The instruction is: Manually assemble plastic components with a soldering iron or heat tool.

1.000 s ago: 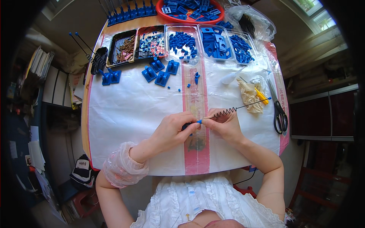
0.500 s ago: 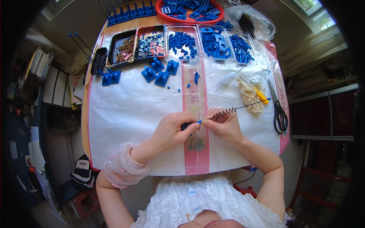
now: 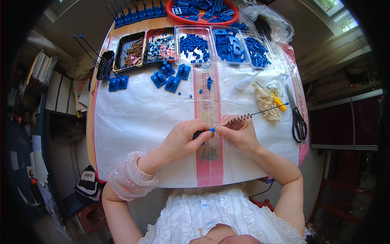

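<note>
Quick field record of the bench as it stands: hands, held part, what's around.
left hand: pinches small blue plastic piece
right hand: grips thin black rod with coiled spring
rod tip: blue, points toward black-handled scissors
back row: clear trays of blue plastic parts
surface: white plastic sheet on table
loose: blue brackets

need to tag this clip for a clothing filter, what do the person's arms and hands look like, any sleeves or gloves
Both hands are bare: no gloves, and no rings or watch that I can make out. The left hand comes out of a sheer, pale pink gathered sleeve cuff bunched around the forearm. The right hand and its forearm are uncovered, with no cuff visible. The person wears a white lace-trimmed top.
</note>
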Tool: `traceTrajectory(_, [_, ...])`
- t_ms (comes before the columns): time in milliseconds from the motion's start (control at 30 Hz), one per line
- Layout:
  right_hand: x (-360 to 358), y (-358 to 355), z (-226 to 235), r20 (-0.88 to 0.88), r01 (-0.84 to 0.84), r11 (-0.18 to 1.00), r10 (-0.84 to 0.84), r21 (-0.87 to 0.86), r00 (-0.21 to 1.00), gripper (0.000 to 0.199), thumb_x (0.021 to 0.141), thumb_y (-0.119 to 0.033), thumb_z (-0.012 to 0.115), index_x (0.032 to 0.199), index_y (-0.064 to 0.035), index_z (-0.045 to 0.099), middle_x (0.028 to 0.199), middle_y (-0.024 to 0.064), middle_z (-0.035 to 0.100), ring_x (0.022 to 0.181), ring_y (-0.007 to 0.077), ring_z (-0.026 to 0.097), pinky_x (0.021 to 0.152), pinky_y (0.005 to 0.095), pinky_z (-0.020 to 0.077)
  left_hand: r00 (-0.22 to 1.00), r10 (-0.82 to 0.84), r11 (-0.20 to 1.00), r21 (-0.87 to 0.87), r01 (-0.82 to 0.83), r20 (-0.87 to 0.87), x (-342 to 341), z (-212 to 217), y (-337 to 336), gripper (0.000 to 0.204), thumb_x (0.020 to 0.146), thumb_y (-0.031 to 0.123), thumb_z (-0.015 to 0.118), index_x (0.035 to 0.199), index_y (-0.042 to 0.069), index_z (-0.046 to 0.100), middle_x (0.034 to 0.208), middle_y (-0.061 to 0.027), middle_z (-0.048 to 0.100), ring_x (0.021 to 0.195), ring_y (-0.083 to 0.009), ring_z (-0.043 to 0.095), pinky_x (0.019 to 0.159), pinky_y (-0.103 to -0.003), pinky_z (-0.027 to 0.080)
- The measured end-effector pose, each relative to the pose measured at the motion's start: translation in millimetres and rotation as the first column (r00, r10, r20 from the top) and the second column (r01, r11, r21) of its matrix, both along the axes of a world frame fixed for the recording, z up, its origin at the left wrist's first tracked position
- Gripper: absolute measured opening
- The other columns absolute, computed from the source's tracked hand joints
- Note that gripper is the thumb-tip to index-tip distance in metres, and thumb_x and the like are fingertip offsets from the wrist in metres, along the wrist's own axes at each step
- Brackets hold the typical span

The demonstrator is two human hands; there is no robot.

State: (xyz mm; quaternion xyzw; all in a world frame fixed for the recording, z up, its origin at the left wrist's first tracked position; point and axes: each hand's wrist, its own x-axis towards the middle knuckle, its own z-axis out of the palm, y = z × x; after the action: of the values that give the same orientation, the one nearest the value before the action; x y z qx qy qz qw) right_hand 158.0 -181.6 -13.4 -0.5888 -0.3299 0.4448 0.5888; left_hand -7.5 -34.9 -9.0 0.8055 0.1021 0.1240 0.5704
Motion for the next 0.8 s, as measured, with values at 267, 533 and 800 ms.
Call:
traceTrajectory(267, [-1.2,-0.5,-5.5,0.015,0.024,1.000,-0.024,0.013,1.000,0.005,0.084,-0.001,0.076,0.086,0.0011,0.073,0.081,0.0043,0.073,0.075,0.0072,0.067,0.068,0.0224,0.0543,1.000,-0.010,0.998,0.057,0.011,-0.014,-0.8,-0.1,-1.0,0.012,0.094,0.012,0.064,0.094,0.001,0.068,0.076,-0.0073,0.062,0.061,-0.0145,0.056,0.057,-0.029,0.044])
traceTrajectory(533, [-0.4,-0.2,-2.5,0.001,0.010,1.000,-0.010,-0.004,1.000,0.004,0.084,-0.001,0.076,0.086,0.0006,0.073,0.081,0.0034,0.073,0.075,0.0064,0.066,0.068,0.0220,0.0539,1.000,0.020,0.998,0.053,-0.020,-0.005,1.0,-0.9,-2.8,0.012,0.093,0.012,0.064,0.092,0.000,0.068,0.073,-0.0070,0.061,0.060,-0.0129,0.054,0.056,-0.028,0.042])
traceTrajectory(800, [-0.5,-0.5,-3.3,0.006,0.009,1.000,-0.009,0.006,1.000,0.004,0.084,-0.002,0.076,0.086,0.0008,0.074,0.082,0.0035,0.073,0.076,0.0065,0.066,0.068,0.0220,0.0537,1.000,0.002,0.999,0.039,-0.002,-0.021,-0.1,-0.7,-1.9,0.012,0.094,0.011,0.063,0.094,0.001,0.069,0.074,-0.0065,0.063,0.062,-0.0127,0.056,0.057,-0.028,0.044])
